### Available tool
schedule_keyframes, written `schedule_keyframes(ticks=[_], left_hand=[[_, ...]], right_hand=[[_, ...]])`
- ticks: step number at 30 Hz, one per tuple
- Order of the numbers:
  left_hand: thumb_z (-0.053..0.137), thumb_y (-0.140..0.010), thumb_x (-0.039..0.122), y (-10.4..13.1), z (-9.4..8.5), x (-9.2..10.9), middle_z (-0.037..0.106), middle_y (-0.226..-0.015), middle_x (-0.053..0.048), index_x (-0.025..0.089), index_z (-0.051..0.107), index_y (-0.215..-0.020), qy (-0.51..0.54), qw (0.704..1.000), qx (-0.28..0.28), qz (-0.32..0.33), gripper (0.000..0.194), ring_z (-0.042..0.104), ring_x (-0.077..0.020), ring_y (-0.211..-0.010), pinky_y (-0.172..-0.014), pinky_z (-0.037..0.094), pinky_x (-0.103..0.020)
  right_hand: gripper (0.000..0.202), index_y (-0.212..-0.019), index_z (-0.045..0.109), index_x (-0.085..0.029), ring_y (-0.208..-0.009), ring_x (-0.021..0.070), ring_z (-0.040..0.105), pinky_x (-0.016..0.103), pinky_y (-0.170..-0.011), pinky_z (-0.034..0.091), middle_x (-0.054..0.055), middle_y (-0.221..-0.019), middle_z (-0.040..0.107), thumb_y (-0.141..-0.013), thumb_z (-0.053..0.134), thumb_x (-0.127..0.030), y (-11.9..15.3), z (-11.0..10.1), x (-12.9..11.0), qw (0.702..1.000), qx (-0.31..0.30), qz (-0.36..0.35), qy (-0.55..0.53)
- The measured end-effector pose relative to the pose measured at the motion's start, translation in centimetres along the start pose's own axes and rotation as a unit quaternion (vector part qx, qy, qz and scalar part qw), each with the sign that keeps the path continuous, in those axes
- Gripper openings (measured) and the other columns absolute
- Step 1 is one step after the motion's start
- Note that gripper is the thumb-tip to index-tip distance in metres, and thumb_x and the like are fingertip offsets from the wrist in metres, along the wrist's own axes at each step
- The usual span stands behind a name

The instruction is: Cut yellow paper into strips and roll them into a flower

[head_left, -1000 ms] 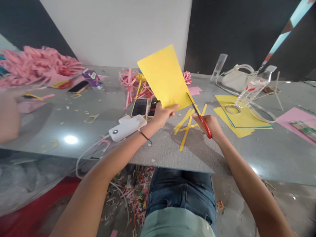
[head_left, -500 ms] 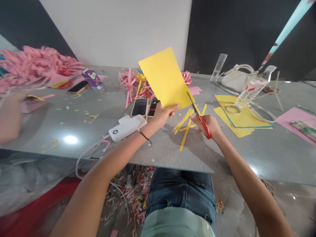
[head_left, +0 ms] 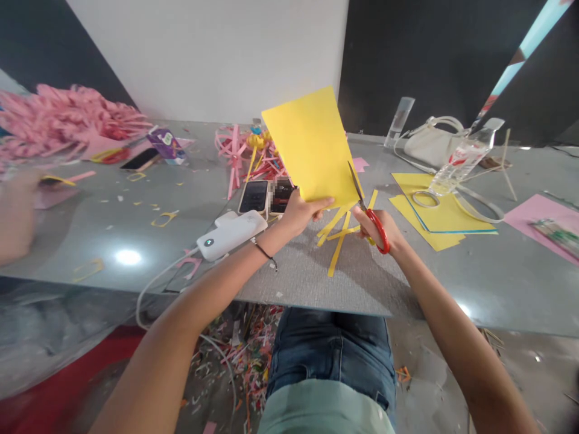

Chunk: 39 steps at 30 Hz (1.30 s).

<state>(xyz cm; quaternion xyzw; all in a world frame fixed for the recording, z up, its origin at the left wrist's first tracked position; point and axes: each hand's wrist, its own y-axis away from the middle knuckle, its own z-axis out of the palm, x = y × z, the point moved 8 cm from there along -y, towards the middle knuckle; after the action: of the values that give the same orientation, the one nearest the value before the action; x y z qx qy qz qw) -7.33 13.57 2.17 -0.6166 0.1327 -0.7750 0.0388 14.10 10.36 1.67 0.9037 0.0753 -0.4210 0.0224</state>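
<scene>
My left hand (head_left: 304, 212) pinches the lower edge of a sheet of yellow paper (head_left: 312, 144), which stands tilted above the table. In my right hand (head_left: 380, 232) is a pair of scissors (head_left: 378, 230) with red handles. Their dark blades lie at the sheet's lower right edge; I cannot tell how far apart they are. Several cut yellow paper strips (head_left: 335, 256) lie crossed on the table below the sheet, between my hands.
Left of my hands are two phones (head_left: 253, 196) and a white power bank (head_left: 233, 234) with a cable. Yellow sheets (head_left: 470, 220), a clear bottle (head_left: 465, 157) and a white bag (head_left: 432, 147) are at right. Pink paper strips (head_left: 67, 120) pile up far left, near another person's blurred arm (head_left: 18, 217).
The yellow sheet has shifted slightly right and turned more upright. The scissors have tilted more upright, with their blades still at the sheet's right edge.
</scene>
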Motion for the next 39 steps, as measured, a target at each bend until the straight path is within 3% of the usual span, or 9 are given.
schedule_keyframes(ticks=[18, 23, 27, 32, 39], left_hand=[[0.091, -0.077, 0.039, 0.9, 1.0, 0.6, 0.055, -0.061, 0.003, 0.019, 0.063, -0.085, -0.038, 0.999, -0.018, 0.015, 0.035, 0.042, -0.0061, -0.044, -0.042, 0.035, -0.026], [0.092, -0.076, 0.040, 0.9, 1.1, 0.4, 0.054, -0.060, 0.003, 0.020, 0.062, -0.083, -0.049, 0.998, -0.018, 0.019, 0.037, 0.043, -0.0070, -0.043, -0.041, 0.036, -0.026], [0.092, -0.076, 0.040, 1.0, 1.3, 0.3, 0.053, -0.059, 0.003, 0.020, 0.061, -0.082, -0.039, 0.999, -0.020, 0.015, 0.038, 0.042, -0.0066, -0.043, -0.041, 0.035, -0.027], [0.094, -0.073, 0.034, 1.0, 1.7, 0.4, 0.059, -0.072, 0.002, 0.019, 0.063, -0.091, 0.027, 0.999, -0.036, -0.012, 0.039, 0.040, -0.0039, -0.045, -0.041, 0.032, -0.025], [0.096, -0.068, 0.033, 0.7, 1.4, 0.1, 0.057, -0.071, 0.003, 0.019, 0.064, -0.094, 0.036, 0.998, -0.037, -0.031, 0.044, 0.038, -0.0030, -0.046, -0.041, 0.030, -0.025]], right_hand=[[0.073, -0.060, 0.047, -0.023, -0.059, 0.0164, 0.060, 0.028, -0.068, 0.051, 0.002, -0.057, 0.058, -0.092, 0.046, -0.089, -0.1, 0.1, -0.3, 0.999, -0.003, -0.026, -0.037], [0.073, -0.060, 0.048, -0.023, -0.064, 0.0198, 0.066, 0.030, -0.067, 0.050, 0.004, -0.058, 0.061, -0.095, 0.045, -0.087, -0.1, -0.1, -0.3, 1.000, -0.001, -0.016, -0.020], [0.068, -0.062, 0.045, -0.024, -0.063, 0.0191, 0.063, 0.031, -0.065, 0.054, 0.001, -0.057, 0.052, -0.091, 0.054, -0.085, 0.1, 0.1, -0.4, 0.999, 0.003, -0.005, -0.044], [0.062, -0.066, 0.041, -0.024, -0.060, 0.0128, 0.047, 0.031, -0.060, 0.064, -0.005, -0.064, 0.038, -0.073, 0.085, -0.067, 0.1, 0.8, -0.4, 0.986, -0.027, 0.025, -0.161], [0.046, -0.068, 0.040, -0.024, -0.055, 0.0118, 0.052, 0.032, -0.054, 0.063, -0.005, -0.066, 0.043, -0.078, 0.081, -0.042, -0.3, 1.0, -0.3, 0.989, -0.035, 0.037, -0.136]])
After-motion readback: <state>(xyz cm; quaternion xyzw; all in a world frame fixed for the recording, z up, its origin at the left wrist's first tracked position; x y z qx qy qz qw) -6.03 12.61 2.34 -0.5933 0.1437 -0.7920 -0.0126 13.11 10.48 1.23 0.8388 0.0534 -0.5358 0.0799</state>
